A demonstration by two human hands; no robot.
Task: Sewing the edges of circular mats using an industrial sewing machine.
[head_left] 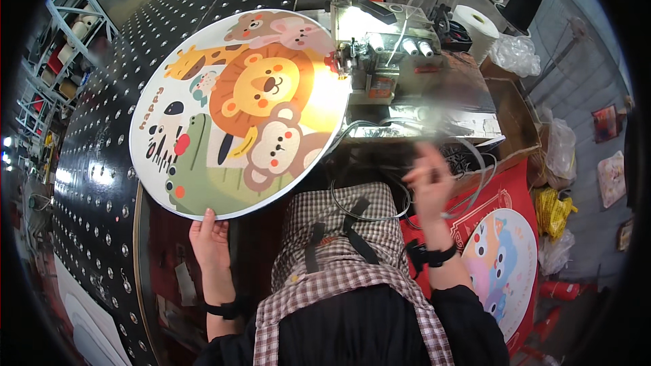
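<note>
Closest to me is my checked apron (339,257), over my black sleeves, with a black band on each wrist. My left hand (210,237) reaches up to the near edge of the round mat (237,112), its fingers curled onto the rim and gripping it there. The mat is printed with cartoon animals, a lion in the middle, a monkey below it and a zebra and crocodile to the left. It lies tilted, partly over the black studded table (102,163) on my left and partly over the sewing machine's bench, with its far right edge right at the sewing machine (380,54).

My right hand (428,186) is raised in front of me, blurred; the fingers look loosely spread, and I cannot tell whether it holds anything. A thin cord loops just beside it. Down at my right, a second round mat (505,264) with pastel animals lies on a red sheet (502,193).

Beyond the machine stand white thread cones (475,24), a clear plastic bag (517,54) and, further right, yellow bags (553,210) on the floor. Far left, metal shelves (64,34) hold spools.
</note>
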